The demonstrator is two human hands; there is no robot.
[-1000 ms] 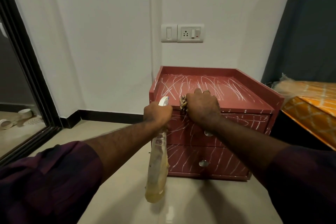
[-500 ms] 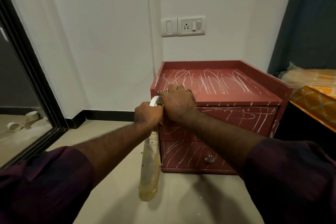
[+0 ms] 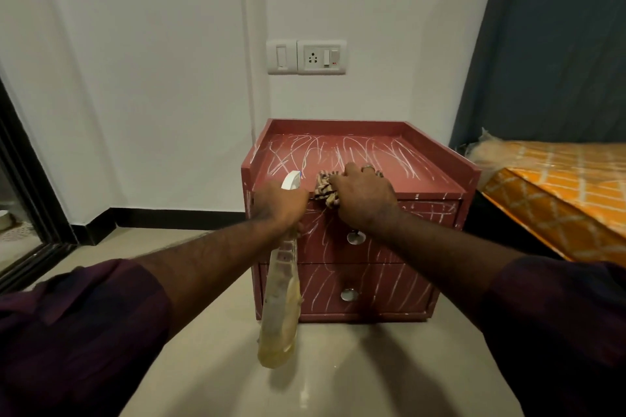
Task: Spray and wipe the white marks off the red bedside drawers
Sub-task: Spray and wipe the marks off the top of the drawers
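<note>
Shifted rightward, right hand (image 3: 364, 198) grips one cloth (image 3: 325, 191); left hand (image 3: 281, 206) grips one spray bottle (image 3: 281, 308).

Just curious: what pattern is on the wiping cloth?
The cloth has dark and cream stripes, best seen in the head view beside the right hand.

Dull red drawers (image 3: 372, 284) w/ white scribble lines over top & both fronts; knobs (image 3: 349, 294) silver. Under my right grip (image 3: 364, 200) the cloth (image 3: 325, 191) is beige w/ dark stripes. In my left grip (image 3: 281, 206) the bottle (image 3: 279, 315) is clear-ish w/ yellow liquid, white head, bit of blue at tip. My sleeves (image 3: 78, 332) are dark purple. Bed cover (image 3: 559, 186) orange w/ pale lattice. Wall (image 3: 152, 78) white, skirting (image 3: 169, 217) black, floor (image 3: 210, 382) beige.
</note>
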